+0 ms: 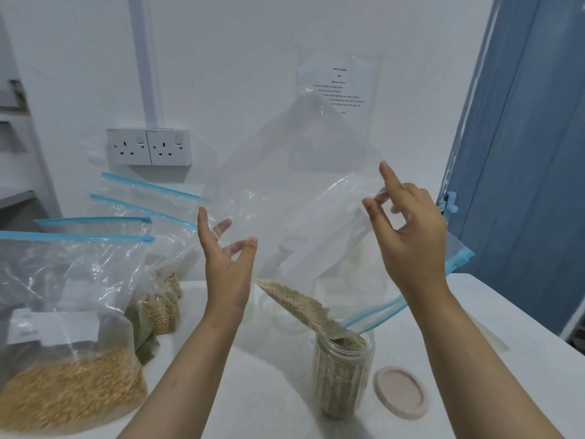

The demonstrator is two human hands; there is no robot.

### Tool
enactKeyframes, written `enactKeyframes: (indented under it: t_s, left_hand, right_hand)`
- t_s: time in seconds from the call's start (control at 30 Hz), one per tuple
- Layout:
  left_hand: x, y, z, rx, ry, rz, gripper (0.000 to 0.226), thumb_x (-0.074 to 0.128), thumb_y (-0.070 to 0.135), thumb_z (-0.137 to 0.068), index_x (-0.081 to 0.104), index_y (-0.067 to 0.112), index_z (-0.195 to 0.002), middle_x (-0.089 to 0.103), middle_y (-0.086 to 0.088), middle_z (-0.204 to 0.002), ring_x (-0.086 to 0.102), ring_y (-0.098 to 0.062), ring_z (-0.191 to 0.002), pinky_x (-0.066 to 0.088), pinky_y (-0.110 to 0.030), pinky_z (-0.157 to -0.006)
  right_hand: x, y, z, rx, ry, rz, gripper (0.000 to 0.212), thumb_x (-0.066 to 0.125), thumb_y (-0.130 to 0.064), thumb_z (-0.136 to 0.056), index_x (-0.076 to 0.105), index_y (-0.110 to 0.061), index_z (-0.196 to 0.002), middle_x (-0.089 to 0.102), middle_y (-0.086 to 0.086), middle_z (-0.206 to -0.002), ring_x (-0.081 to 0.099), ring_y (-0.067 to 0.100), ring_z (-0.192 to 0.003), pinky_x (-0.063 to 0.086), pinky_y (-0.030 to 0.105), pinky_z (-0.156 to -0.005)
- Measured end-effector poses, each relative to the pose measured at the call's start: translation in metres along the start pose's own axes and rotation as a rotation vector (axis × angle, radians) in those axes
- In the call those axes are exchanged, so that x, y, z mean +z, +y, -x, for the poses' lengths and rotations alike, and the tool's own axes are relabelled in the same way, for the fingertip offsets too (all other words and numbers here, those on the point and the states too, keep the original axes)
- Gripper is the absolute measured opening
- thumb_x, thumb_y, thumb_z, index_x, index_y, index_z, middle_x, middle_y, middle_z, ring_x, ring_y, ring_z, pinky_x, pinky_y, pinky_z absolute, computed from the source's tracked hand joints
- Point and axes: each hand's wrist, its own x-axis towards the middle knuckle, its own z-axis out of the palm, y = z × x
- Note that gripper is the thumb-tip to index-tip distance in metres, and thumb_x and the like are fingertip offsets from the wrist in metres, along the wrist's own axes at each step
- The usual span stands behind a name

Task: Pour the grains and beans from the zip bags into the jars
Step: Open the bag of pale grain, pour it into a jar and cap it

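Holding zip bag (pixel 294 198) upended over jar (pixel 343 372) on worktop (pixel 269 391), we pinched film with left hand (pixel 226 264) and right hand (pixel 408 236). Grain (pixel 297 304) ran through mouth. Bag judged light, limp, slippery; grip corners, not middle.

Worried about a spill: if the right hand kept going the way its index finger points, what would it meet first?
The right hand points up toward the wall; its fingers already hold the zip bag, and past that probably the taped paper sheet.
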Motion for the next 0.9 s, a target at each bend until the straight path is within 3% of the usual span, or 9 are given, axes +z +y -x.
enactKeyframes:
  t_s: [0.7,0.9]
  left_hand:
    - [-0.0019,0.0005,-0.0004,0.006,-0.01,0.002,0.084,0.062,0.01,-0.095,0.012,0.045,-0.153,0.046,0.016,-0.134,0.06,-0.007,-0.097,0.049,-0.051,-0.102]
    - [-0.0026,0.0002,0.0003,0.012,-0.011,0.005,0.084,0.062,0.009,-0.095,0.012,0.045,-0.152,0.045,0.014,-0.136,0.06,-0.01,-0.098,0.05,-0.05,-0.101]
  right_hand:
    - [-0.0049,-0.0028,-0.0036,0.035,-0.026,0.017,0.053,0.062,-0.028,-0.094,0.04,-0.026,-0.143,0.058,-0.012,-0.092,0.05,0.009,-0.077,0.051,0.059,-0.079]
    - [-0.0055,-0.0024,-0.0034,0.042,-0.024,0.012,0.053,0.061,-0.03,-0.095,0.039,-0.028,-0.143,0.058,-0.012,-0.093,0.048,0.005,-0.077,0.051,0.058,-0.079]
